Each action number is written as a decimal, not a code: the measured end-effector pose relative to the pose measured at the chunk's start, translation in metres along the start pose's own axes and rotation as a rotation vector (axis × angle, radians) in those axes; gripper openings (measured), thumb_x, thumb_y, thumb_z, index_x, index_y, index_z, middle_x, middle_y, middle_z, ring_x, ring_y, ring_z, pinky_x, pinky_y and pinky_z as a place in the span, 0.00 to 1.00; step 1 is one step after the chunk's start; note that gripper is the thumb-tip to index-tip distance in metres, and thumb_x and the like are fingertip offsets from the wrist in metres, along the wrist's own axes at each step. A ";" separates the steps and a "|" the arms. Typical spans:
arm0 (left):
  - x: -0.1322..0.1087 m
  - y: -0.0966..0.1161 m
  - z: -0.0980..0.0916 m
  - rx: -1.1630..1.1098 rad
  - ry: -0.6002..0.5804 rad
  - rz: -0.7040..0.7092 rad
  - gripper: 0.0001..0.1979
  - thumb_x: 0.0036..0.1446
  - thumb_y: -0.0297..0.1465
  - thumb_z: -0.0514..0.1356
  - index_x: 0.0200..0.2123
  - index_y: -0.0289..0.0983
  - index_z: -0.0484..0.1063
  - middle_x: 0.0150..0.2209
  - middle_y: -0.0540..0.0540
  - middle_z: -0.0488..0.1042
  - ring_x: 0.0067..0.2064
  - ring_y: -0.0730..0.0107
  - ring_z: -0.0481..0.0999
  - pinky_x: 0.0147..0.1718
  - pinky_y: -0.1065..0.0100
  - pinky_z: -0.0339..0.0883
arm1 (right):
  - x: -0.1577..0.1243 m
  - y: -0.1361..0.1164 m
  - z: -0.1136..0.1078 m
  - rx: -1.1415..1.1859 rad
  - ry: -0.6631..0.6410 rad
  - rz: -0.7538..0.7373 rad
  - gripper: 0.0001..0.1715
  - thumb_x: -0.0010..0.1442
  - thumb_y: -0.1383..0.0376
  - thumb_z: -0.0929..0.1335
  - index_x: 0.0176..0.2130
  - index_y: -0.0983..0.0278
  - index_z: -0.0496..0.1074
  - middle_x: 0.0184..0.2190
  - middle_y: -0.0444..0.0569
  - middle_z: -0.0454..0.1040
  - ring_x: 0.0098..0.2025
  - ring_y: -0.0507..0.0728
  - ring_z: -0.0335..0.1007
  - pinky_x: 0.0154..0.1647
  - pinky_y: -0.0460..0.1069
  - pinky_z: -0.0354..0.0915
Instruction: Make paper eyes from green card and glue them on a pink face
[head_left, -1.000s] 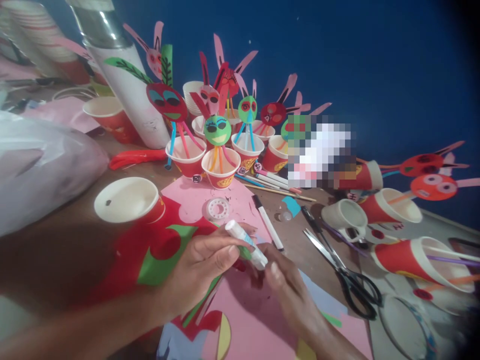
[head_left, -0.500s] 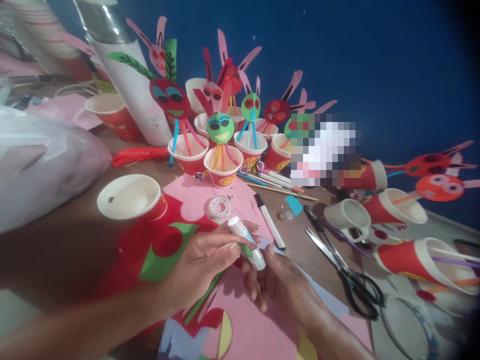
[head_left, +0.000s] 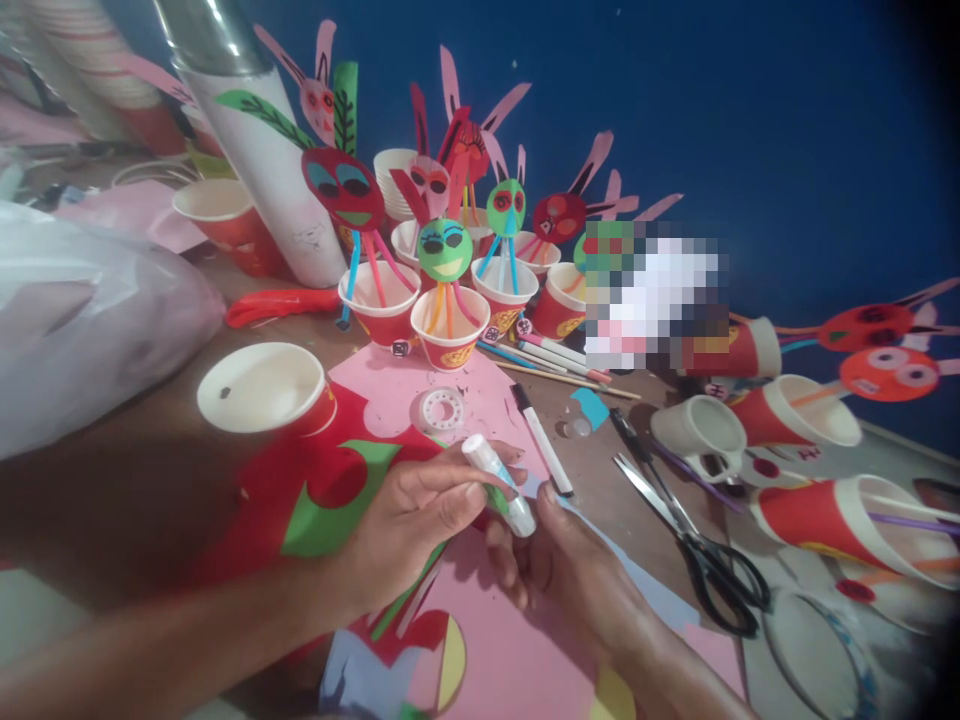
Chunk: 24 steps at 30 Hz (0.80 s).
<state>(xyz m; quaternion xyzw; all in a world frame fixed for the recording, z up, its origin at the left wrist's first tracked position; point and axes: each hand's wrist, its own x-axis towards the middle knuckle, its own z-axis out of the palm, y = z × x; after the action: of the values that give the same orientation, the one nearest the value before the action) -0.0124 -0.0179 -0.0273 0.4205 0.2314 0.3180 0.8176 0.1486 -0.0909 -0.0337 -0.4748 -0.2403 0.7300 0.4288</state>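
A white glue stick [head_left: 499,482] with a blue and green label is tilted between my two hands over the pink paper. My left hand [head_left: 431,510] pinches its body between thumb and fingers. My right hand [head_left: 570,560] is closed around the lower end, thumb on one side and curled fingers on the other; the exact contact there is partly hidden. Under my hands lie pink paper [head_left: 487,620], red paper [head_left: 259,510] and a green paper cutout [head_left: 311,525]. A roll of clear tape [head_left: 442,410] lies just beyond, with a white marker [head_left: 544,440] to its right.
Paper cups with paper-faced puppets [head_left: 445,252] stand along the blue wall. Black-handled scissors [head_left: 697,550] lie open at right beside a white mug [head_left: 697,435]. An empty paper cup [head_left: 262,385], a plastic bag [head_left: 90,330] and a tall flask [head_left: 262,150] are at left.
The view has shifted slightly. Both hands keep nearly the same pose around the glue stick.
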 end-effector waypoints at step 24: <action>0.002 0.000 -0.002 -0.019 -0.028 0.062 0.10 0.63 0.32 0.58 0.43 0.42 0.79 0.53 0.45 0.74 0.58 0.58 0.68 0.59 0.57 0.57 | -0.008 0.001 -0.002 -0.687 0.298 -0.314 0.20 0.62 0.50 0.65 0.30 0.63 0.66 0.22 0.39 0.60 0.25 0.50 0.54 0.27 0.46 0.51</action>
<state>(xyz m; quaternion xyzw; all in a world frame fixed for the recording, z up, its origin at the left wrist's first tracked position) -0.0128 -0.0155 -0.0285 0.4243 0.2037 0.3393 0.8144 0.1511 -0.0990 -0.0314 -0.6485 -0.4751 0.4562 0.3816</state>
